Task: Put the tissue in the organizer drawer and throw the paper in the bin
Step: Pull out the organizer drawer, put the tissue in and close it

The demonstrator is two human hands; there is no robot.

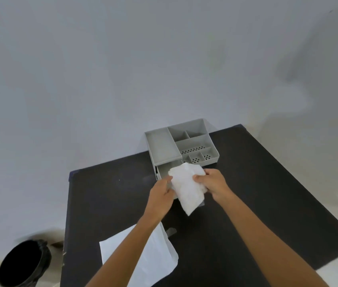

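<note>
A white crumpled tissue (187,187) hangs over the pulled-out drawer (164,169) of a grey organizer (159,146) at the far side of the black table (267,193). My left hand (160,195) grips the tissue's left edge and my right hand (212,183) grips its right edge. The tissue's lower tip dangles in front of the drawer and hides most of the drawer's inside. A flat white sheet of paper (155,257) lies near the table's front, partly under my left forearm.
A black bin (22,264) lined with a dark bag stands on the floor left of the table. The organizer's top has several open compartments. A pale wall rises directly behind the table. Blue tape marks the table's corners.
</note>
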